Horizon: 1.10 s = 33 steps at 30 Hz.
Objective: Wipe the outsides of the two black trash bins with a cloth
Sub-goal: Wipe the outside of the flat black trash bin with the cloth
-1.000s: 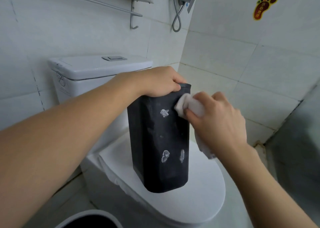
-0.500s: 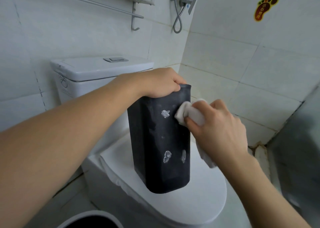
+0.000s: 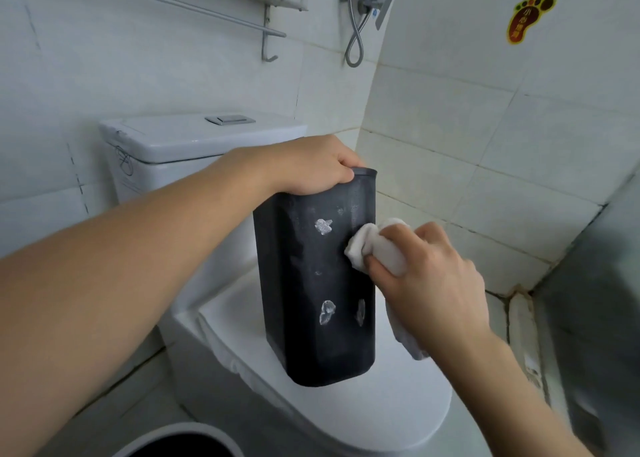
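Note:
A tall black trash bin stands upright on the closed white toilet lid. Pale residue patches dot its front face. My left hand grips the bin's top rim, fingers curled over the edge. My right hand holds a bunched white cloth and presses it against the bin's right front edge, about a third of the way down. A tail of the cloth hangs below my right wrist. At the bottom edge of the view is the rim of a round bin with a dark inside.
The toilet cistern stands behind the bin against the tiled wall. A metal towel rail and shelf and a shower valve with hose hang above. A tiled corner wall is on the right, and a grey panel is at far right.
My right hand has slid the cloth down the bin's right edge from near the rim. The left hand keeps its hold on the rim and the bin stays put.

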Tool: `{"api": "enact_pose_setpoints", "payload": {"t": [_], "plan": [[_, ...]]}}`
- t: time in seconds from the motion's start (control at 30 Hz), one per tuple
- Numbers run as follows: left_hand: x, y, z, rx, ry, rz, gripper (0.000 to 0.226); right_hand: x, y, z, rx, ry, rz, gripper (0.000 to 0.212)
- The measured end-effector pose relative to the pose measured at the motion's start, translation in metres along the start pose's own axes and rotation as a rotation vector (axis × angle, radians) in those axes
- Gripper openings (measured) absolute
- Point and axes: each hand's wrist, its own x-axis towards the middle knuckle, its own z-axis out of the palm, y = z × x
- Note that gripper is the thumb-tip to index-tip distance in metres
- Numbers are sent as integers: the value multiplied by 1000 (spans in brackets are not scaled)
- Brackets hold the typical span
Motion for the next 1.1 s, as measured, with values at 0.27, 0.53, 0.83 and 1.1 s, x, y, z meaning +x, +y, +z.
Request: {"api": "enact_pose_setpoints", "payload": {"t": [0.27,0.53,0.83,1.1], "plan": [[-2,3,-1,47,4,-9,26,36,-9,-2,27,85,4,23],[-5,3,0,16,-14,-13,32,-2,8,11,81,26,-4,20],[-7,3,0,44,-2,-11,30,39,0,3,77,86,-8,24],[-7,5,0,83,-1,-28,33,-12,11,12,13,18,-55,19]]}}
